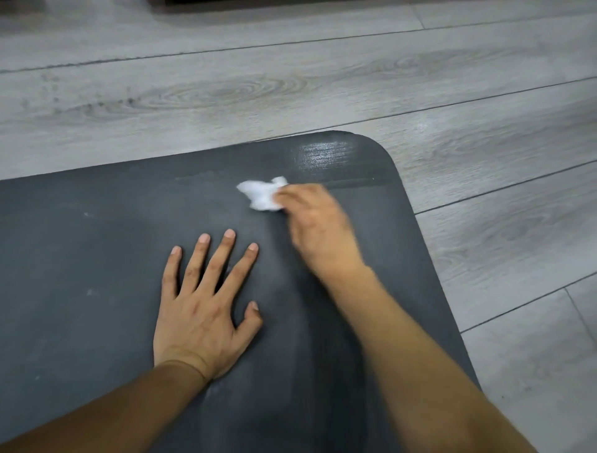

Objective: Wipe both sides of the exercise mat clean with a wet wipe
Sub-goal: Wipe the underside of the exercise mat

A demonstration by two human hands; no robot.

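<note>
A dark grey exercise mat (97, 242) lies flat on the floor, its rounded far right corner in view. Near that corner a wet streak (326, 155) shines on the mat. My right hand (318, 226), blurred by motion, pinches a crumpled white wet wipe (260, 194) and holds it against the mat just left of the streak. My left hand (203, 310) rests palm down on the mat with its fingers straight and spread, nearer to me than the wipe.
Grey wood-look floor planks (226, 90) surround the mat on the far side and the right. A dark edge of some furniture (290, 1) shows at the very top of the view.
</note>
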